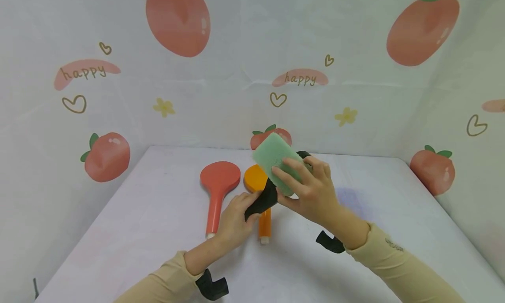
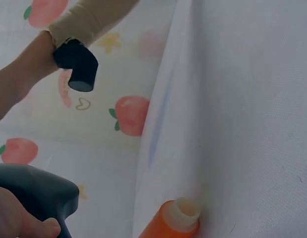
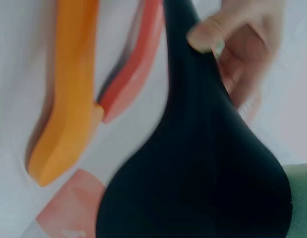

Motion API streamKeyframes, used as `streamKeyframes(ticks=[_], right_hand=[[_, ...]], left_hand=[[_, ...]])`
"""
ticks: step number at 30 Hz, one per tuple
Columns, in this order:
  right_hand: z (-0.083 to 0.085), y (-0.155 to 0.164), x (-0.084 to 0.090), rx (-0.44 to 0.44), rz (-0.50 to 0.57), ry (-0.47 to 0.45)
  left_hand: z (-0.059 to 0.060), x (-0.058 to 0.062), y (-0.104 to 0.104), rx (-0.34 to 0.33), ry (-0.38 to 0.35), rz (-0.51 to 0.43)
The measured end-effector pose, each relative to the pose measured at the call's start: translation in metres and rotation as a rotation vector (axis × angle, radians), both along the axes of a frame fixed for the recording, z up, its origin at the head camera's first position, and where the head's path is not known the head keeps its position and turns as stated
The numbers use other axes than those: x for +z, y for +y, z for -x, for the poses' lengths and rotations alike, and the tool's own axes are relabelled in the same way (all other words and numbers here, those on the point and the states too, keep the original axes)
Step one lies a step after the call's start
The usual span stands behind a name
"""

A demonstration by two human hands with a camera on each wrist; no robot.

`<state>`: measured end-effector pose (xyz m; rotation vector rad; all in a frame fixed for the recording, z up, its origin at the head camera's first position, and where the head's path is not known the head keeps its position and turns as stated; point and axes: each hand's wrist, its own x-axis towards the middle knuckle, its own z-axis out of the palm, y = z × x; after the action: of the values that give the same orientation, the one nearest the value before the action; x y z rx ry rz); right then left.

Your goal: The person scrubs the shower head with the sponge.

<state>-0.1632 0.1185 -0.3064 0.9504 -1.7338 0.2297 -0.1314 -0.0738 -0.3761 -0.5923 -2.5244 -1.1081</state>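
Note:
My left hand (image 1: 236,217) grips the handle of a black paddle-shaped object (image 3: 193,163), raised above the table and tilted. In the right wrist view, its wide rounded head fills the lower middle, and the left thumb lies along the handle. My right hand (image 1: 320,193) holds a light green sponge (image 1: 272,156), fingers spread over it, against the black paddle's head. The sponge hides most of that head in the head view. Behind the hands lie a red paddle (image 1: 220,178) and an orange paddle (image 1: 254,178), handles toward me; the black one partly covers the orange.
White cloth covers the table (image 1: 158,184). A white curtain (image 1: 236,44) printed with fruit, hearts and "happy" hangs behind and at the sides. Black camera mounts (image 1: 213,286) sit at both wrists. The orange handle's pale end (image 2: 185,210) shows below in the left wrist view.

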Motion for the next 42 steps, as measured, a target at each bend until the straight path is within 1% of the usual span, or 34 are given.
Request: streamKeyframes(ticks=[7, 9, 11, 15, 18, 20, 23, 25, 27, 29, 35, 37, 39, 42], right_hand=[[-0.006, -0.011, -0.026, -0.053, -0.183, 0.224], [-0.007, -0.013, -0.03, -0.054, -0.197, 0.255], [-0.007, -0.014, -0.032, -0.06, -0.18, 0.266], [-0.005, -0.013, -0.03, -0.058, -0.119, 0.232], [-0.004, -0.013, -0.032, -0.05, -0.107, 0.197], [-0.004, -0.013, -0.035, -0.043, -0.122, 0.184], [-0.007, -0.013, -0.041, -0.026, -0.149, 0.164], [-0.01, -0.013, -0.045, -0.017, -0.157, 0.148], [-0.012, -0.011, -0.047, -0.006, -0.149, 0.129], [-0.013, -0.01, -0.048, 0.006, -0.129, 0.104], [-0.017, 0.001, -0.052, 0.051, -0.043, -0.027], [-0.017, 0.006, -0.055, 0.062, -0.009, -0.056], [-0.016, 0.01, -0.058, 0.074, 0.03, -0.073], [-0.014, 0.016, -0.063, 0.096, 0.095, -0.103]], left_hand=[[0.002, -0.002, 0.001, -0.003, 0.03, 0.016], [0.002, -0.003, 0.001, -0.01, 0.027, 0.003], [0.003, -0.004, 0.0, -0.019, 0.02, -0.014], [0.003, -0.006, -0.001, -0.046, -0.026, -0.06], [0.004, -0.006, -0.001, -0.087, -0.072, -0.119], [0.004, -0.007, 0.0, -0.129, -0.126, -0.181], [0.004, -0.008, 0.001, -0.187, -0.243, -0.287], [0.005, -0.01, 0.002, -0.211, -0.334, -0.363], [0.006, -0.011, 0.002, -0.216, -0.391, -0.408], [0.007, -0.013, 0.002, -0.217, -0.431, -0.442], [0.011, -0.013, 0.0, -0.241, -0.485, -0.497], [0.012, -0.012, -0.001, -0.25, -0.516, -0.523], [0.012, -0.011, -0.002, -0.253, -0.562, -0.564], [0.013, -0.008, -0.003, -0.272, -0.646, -0.652]])
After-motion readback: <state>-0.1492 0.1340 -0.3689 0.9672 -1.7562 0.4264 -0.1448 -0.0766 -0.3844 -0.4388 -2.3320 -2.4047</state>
